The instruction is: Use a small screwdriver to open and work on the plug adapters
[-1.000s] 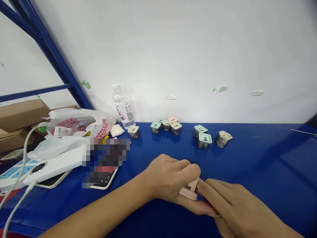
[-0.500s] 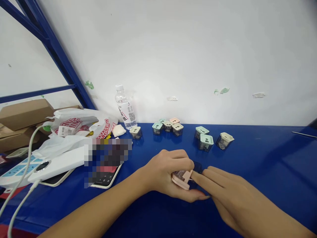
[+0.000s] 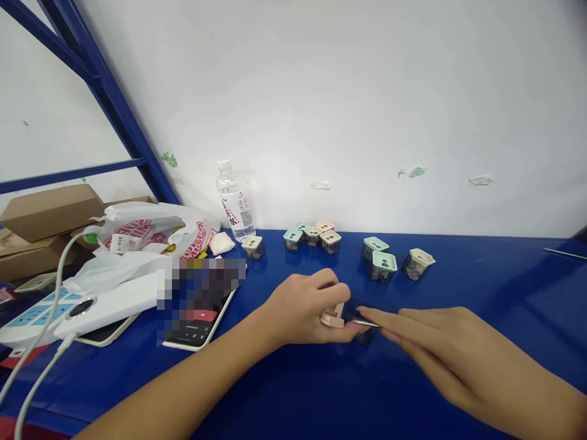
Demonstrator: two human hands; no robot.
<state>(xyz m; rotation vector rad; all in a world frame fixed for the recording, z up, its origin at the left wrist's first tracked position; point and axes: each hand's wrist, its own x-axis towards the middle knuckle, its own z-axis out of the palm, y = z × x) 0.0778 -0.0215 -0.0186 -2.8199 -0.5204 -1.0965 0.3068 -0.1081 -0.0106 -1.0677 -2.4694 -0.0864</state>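
My left hand (image 3: 316, 308) is closed around a pink pencil sharpener (image 3: 334, 316), with its body mostly hidden by the fingers. Just to the right, my right hand (image 3: 440, 348) pinches a slim, shiny metal piece (image 3: 365, 323) between thumb and fingertips; its exact kind I cannot make out. That metal piece points toward the sharpener. Something dark and see-through shows behind the fingertips, partly covered. Farther back stand more two-hole sharpeners with smoky containers: a mint one (image 3: 383, 265) and a cream one (image 3: 417, 263) are nearest my right hand.
Several sharpeners (image 3: 330, 241) cluster near the wall, and a lone cream one (image 3: 254, 247) stands beside a water bottle (image 3: 236, 211). Phones, a white power bank (image 3: 114, 308), cables, a plastic bag (image 3: 151, 235) and cardboard boxes (image 3: 52, 211) crowd the left. A thin rod (image 3: 564, 252) lies far right.
My right hand has drawn back slightly to the right, bringing the metal piece into view. My left hand has turned the pink sharpener, so less of it shows.
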